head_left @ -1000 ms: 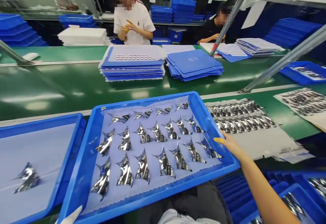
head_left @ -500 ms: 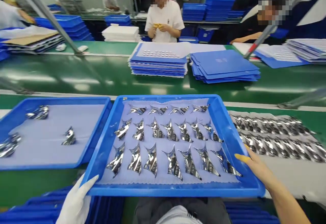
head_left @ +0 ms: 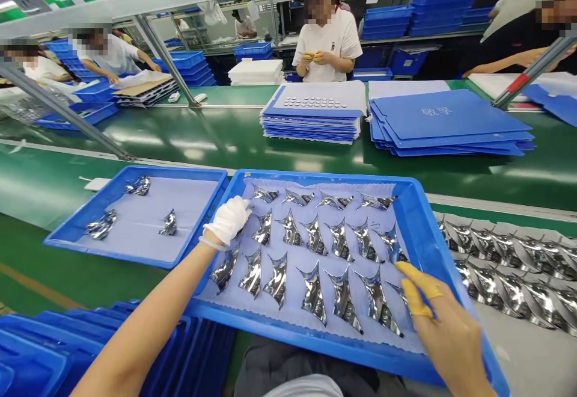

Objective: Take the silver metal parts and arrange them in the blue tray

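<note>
A blue tray (head_left: pixel 419 234) lies in front of me, lined with a pale sheet and holding several shiny metal fin-shaped parts (head_left: pixel 315 289) in rows. My left hand (head_left: pixel 228 221), in a white glove, reaches into the tray's left side and is curled over one of the parts there. My right hand (head_left: pixel 439 325), with yellow finger cots, hovers over the tray's near right corner, fingers extended above the parts.
A second blue tray (head_left: pixel 67 228) to the left holds a few loose shiny parts. More parts lie on sheets (head_left: pixel 505 252) at the right. Blue board stacks (head_left: pixel 446 123) sit across the green conveyor (head_left: pixel 180 138). Other people work beyond it. Empty blue trays (head_left: pixel 45 349) are stacked lower left.
My left hand left the tray's near edge and reached into its left side over a part. My right hand let go of the right rim and moved over the parts. The view shifted left.
</note>
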A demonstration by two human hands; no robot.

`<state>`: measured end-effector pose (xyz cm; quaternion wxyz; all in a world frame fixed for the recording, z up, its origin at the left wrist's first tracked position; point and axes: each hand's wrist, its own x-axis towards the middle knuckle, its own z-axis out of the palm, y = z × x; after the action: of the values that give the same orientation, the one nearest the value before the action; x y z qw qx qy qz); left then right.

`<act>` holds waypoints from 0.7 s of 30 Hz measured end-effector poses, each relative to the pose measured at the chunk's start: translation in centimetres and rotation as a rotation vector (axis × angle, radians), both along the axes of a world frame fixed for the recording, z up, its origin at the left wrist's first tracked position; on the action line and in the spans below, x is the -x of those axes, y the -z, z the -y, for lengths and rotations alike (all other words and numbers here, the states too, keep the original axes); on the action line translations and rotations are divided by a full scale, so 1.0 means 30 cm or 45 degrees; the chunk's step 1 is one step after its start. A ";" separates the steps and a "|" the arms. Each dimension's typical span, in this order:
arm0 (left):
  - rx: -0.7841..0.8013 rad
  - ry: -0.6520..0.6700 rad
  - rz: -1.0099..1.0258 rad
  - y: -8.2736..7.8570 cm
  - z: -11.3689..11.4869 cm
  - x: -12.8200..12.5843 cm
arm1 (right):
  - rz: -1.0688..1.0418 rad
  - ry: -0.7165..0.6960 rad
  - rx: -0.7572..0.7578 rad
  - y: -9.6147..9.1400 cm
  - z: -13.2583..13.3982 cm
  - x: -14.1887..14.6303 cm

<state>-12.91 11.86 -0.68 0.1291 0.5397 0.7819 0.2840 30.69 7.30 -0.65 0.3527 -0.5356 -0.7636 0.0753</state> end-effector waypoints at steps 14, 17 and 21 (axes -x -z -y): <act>-0.355 -0.016 1.091 -0.205 0.290 -0.250 | -0.890 -0.529 0.863 -0.088 0.072 0.386; -0.274 -0.147 1.618 -0.133 0.325 -0.368 | -1.109 -0.717 1.134 -0.096 0.077 0.451; -0.230 -0.202 1.715 -0.048 0.335 -0.446 | -1.424 -0.718 1.539 -0.095 0.092 0.481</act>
<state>0.46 1.82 0.75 0.5207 0.1948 0.5414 0.6307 16.26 4.54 2.19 0.2995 -0.3065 -0.4117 0.8043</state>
